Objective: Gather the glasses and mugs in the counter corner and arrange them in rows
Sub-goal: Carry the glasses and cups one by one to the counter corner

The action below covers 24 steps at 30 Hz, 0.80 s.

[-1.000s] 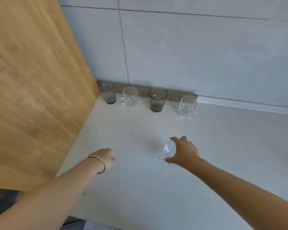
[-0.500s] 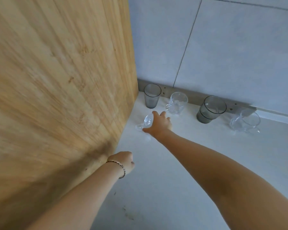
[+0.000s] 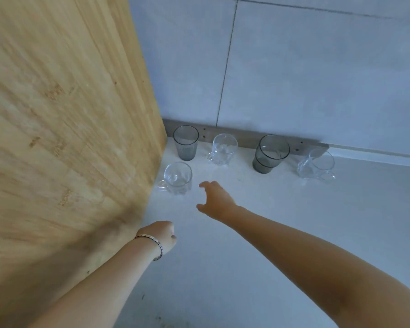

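In the head view, the person is looking down at the corner of a white counter [image 3: 282,233], where a wooden panel [image 3: 64,114] on the left is meeting a tiled wall [image 3: 317,79]. A grey strip [image 3: 244,136] is running along the foot of the wall.

Four vessels are standing upright in one row just in front of this strip. From left to right they are a grey glass [image 3: 185,143] close to the panel, a clear mug [image 3: 223,149], a dark glass [image 3: 270,153] and another clear mug [image 3: 316,166] at the right end. The gaps between them are not equal.

In front of the grey glass, a front mug [image 3: 176,178] of clear glass is standing upright on the counter, just beside the wooden panel, with its handle pointing left toward the panel.

The right hand [image 3: 217,201] is hovering just to the right of the front mug, not touching it. Its fingers are loosely spread, the thumb is standing apart from them, and it is holding nothing.

The left hand [image 3: 162,235] is staying nearer to the person, close to the lower edge of the panel. Its fingers are curled into a fist with nothing inside. A thin bracelet [image 3: 155,245] is sitting on its wrist.
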Each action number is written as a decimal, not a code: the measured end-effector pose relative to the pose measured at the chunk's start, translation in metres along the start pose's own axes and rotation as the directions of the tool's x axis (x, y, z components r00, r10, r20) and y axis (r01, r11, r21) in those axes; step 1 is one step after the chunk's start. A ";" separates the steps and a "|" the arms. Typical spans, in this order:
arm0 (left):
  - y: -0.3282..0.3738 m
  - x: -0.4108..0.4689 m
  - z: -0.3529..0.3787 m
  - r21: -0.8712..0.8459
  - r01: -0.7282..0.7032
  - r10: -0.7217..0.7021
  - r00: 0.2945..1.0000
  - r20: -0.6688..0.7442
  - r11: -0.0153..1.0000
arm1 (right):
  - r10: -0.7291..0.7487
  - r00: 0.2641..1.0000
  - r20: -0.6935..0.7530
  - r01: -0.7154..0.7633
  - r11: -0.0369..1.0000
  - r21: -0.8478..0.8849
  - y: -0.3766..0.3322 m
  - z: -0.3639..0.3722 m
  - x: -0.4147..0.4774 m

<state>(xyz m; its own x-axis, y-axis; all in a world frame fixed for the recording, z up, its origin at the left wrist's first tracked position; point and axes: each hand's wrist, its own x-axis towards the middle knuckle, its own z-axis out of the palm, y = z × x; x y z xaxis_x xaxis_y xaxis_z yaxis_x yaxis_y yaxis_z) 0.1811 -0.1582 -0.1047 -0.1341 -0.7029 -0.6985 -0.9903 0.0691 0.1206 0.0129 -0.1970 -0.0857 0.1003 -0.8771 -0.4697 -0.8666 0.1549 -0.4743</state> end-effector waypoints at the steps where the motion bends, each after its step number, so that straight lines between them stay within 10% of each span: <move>1: 0.010 0.002 -0.002 0.020 -0.016 0.016 1.000 -0.001 1.000 | 0.028 0.998 0.065 -0.026 0.999 -0.023 0.019 -0.004 -0.010; 11: 0.204 0.004 0.003 0.235 -0.242 0.245 0.969 0.015 0.942 | 0.390 0.909 0.148 -0.388 0.921 -0.041 0.254 -0.080 -0.151; 24: 0.519 -0.009 0.075 0.207 -0.368 0.368 0.929 0.036 0.907 | 0.574 0.737 -0.357 -0.564 0.813 0.143 0.569 -0.214 -0.320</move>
<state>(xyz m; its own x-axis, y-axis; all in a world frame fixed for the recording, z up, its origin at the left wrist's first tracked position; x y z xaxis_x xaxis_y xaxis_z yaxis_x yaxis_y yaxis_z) -0.3347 -0.0632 -0.0890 -0.4908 -0.6016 -0.6302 -0.8561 0.4676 0.2203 -0.6171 0.0748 -0.0463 -0.5975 -0.7200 -0.3530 -0.6918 0.6854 -0.2271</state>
